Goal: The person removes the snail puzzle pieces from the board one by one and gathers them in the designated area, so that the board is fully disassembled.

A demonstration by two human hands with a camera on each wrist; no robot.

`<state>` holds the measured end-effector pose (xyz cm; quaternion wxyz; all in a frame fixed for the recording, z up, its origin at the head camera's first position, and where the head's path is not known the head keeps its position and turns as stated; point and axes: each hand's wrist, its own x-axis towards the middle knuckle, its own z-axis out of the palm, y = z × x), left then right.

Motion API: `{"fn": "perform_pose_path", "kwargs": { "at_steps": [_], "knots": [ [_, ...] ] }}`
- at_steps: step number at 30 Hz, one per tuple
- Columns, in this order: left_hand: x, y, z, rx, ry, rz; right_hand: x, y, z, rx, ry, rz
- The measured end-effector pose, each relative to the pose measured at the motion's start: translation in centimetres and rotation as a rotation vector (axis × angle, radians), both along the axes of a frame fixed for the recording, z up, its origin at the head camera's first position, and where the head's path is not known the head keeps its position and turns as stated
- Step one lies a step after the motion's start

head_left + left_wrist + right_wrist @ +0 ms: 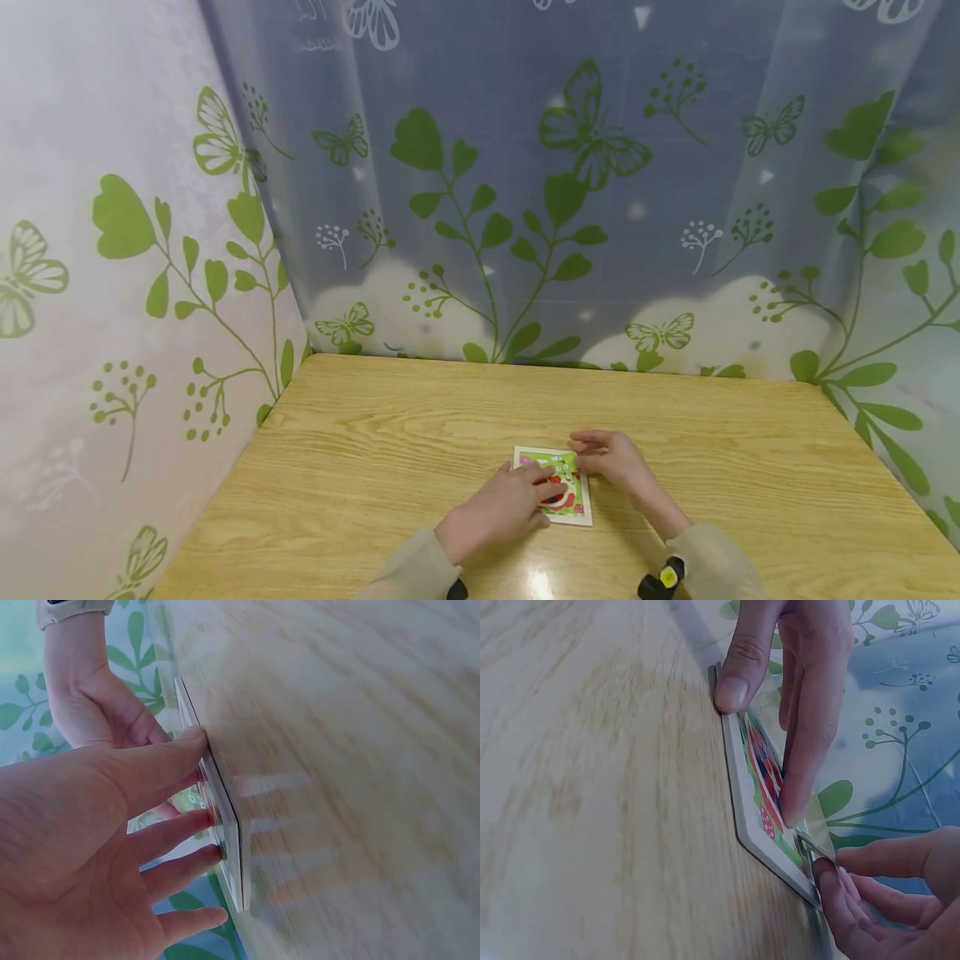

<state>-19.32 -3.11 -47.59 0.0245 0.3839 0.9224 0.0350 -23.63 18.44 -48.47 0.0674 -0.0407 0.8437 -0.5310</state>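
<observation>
A small square picture puzzle (579,506) with a white rim lies flat on the table, showing a green, red and white picture. My left hand (501,507) rests across it from the left, fingers nearly straight on the picture and thumb at the near edge. At the far right corner, my right hand (618,462) pinches a thin puzzle piece (816,846) between thumb and fingertips. The piece stands tilted up from the board, its lower edge close to or touching it. The left fingers cover part of the picture.
The wooden table (360,467) extends around the puzzle on all sides. Behind it hangs a blue curtain (510,167) with green leaves and butterflies. A pale patterned curtain (112,292) borders the left side.
</observation>
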Motion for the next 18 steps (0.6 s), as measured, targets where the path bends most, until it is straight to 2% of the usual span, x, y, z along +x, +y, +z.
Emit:
{"fn": "perform_pose_path", "kwargs": {
  "at_steps": [8,18],
  "knots": [
    [-0.10,0.02,-0.13,0.005,0.005,-0.002,0.08,0.04,0.37,-0.019,-0.015,0.024],
    [-0.26,0.06,-0.44,0.008,0.002,-0.006,-0.01,0.43,-0.03,-0.080,-0.050,0.048]
  ]
}}
